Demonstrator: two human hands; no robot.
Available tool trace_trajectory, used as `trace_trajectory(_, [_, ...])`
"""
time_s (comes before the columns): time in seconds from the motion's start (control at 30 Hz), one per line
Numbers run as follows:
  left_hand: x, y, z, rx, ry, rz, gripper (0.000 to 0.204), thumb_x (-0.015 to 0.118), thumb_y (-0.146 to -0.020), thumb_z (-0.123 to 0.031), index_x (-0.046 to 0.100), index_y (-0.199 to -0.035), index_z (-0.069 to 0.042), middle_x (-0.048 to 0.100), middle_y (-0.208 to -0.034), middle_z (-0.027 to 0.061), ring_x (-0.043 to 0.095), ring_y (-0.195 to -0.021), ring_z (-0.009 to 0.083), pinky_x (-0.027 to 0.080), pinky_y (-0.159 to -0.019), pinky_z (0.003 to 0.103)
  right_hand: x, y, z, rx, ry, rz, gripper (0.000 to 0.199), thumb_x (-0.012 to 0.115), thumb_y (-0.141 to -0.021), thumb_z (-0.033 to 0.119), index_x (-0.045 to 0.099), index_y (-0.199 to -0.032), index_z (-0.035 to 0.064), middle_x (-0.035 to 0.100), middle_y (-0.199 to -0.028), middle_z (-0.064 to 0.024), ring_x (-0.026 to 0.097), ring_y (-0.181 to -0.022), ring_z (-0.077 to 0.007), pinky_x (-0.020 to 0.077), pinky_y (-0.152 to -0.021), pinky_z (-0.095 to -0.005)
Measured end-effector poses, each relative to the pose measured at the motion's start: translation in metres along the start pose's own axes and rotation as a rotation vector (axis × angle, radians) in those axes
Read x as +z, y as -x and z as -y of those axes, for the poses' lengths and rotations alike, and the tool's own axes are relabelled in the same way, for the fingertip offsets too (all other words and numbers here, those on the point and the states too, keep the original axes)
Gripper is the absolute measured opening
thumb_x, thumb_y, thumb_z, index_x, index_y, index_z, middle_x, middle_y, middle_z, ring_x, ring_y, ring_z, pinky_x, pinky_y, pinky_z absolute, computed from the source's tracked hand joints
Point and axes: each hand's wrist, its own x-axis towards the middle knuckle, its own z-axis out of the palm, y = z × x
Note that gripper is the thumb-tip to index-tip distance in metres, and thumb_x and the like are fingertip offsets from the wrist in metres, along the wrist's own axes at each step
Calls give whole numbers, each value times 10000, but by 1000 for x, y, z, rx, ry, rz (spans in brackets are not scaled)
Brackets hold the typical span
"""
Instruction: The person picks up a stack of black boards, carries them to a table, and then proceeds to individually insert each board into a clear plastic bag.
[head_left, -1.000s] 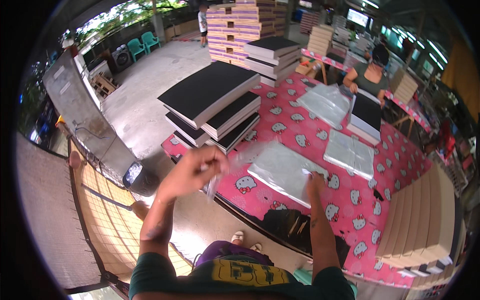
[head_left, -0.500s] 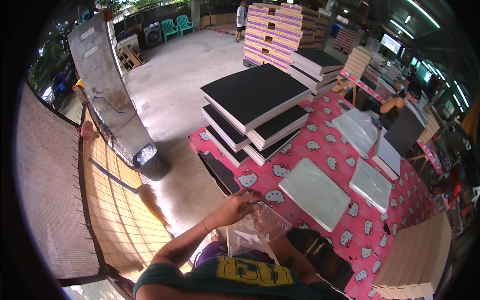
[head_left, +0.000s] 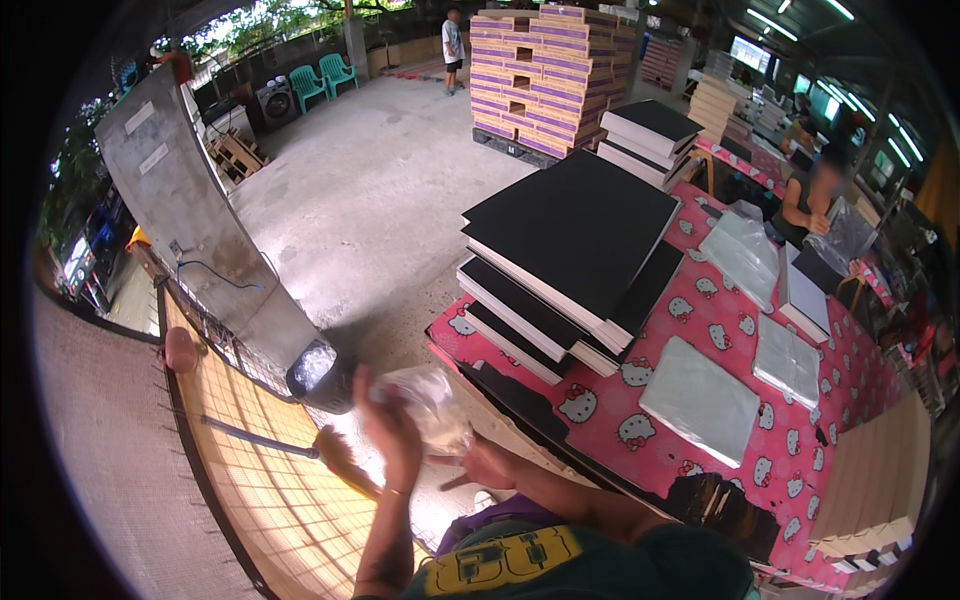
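Observation:
A crumpled clear plastic bag (head_left: 432, 400) hangs in front of my body, beside the table's near left edge. My left hand (head_left: 392, 435) is raised, its fingers pointing up and closed on the plastic's left side, somewhat blurred. Lower down, my right hand (head_left: 485, 465) reaches in from the right and has the bag's bottom end at its thumb and fingers. Ahead on the table stands a stack of thick black-covered books (head_left: 570, 235) with white page edges. To its right lies a flat pile of clear plastic bags (head_left: 700, 400).
Beyond my left hand stands a dark bin (head_left: 322, 378) holding clear plastic. A broom (head_left: 340, 458) leans by the mesh fence. More plastic (head_left: 787, 360), a book (head_left: 802, 293) and stacked pale blocks (head_left: 870, 480) occupy the pink table (head_left: 600, 450). A co-worker (head_left: 808, 205) handles plastic opposite.
The view has swung left, so the table sits farther right. My hands have carried the plastic bag leftward off the table edge, toward the bin, and it is more bunched.

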Motion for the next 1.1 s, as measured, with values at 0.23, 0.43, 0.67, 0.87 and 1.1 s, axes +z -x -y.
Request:
trace_trajectory(0.23, [6,-7,65,327,-468,336,425,575,-745,-71,544,-1155,38,478,-1194,263,441,-1159,404,205,-1042,594,32,-110,23,-235,-62,-371,286,467,-933,277,563,-1097,63,631,-998,-87,626,-918,-203,511,-842,-364])
trace_trajectory(0.43, [23,-61,113,255,-71,441,364,498,-825,-12,523,-1182,54,438,-1235,306,463,-1104,461,395,-943,470,-32,-208,39,-178,-207,-267,271,467,-948,316,604,-911,85,624,-825,-72,605,-747,-191,510,-698,-347])
trace_trajectory(0.67, [34,-136,151,43,127,456,484,559,-900,-105,385,-1333,22,407,-1315,292,535,-1072,438,456,-898,460,-25,-290,90,-111,-131,-433,270,442,-958,328,593,-964,105,610,-823,-46,572,-671,-176,471,-576,-307])
trace_trajectory(0.87, [38,-200,226,-222,109,491,266,611,-850,-41,545,-1105,-5,593,-1042,214,618,-924,347,496,-788,397,-78,-371,100,17,-7,-406,322,397,-972,322,570,-1129,101,639,-1014,-50,622,-859,-185,528,-718,-330])
trace_trajectory(1.1, [55,-256,434,-637,-27,289,408,540,-744,-13,447,-1138,-61,560,-722,151,606,-670,287,473,-594,405,-16,-423,101,106,202,-822,513,471,-929,487,432,-1326,164,399,-1369,-94,528,-1084,-291,454,-880,-536])
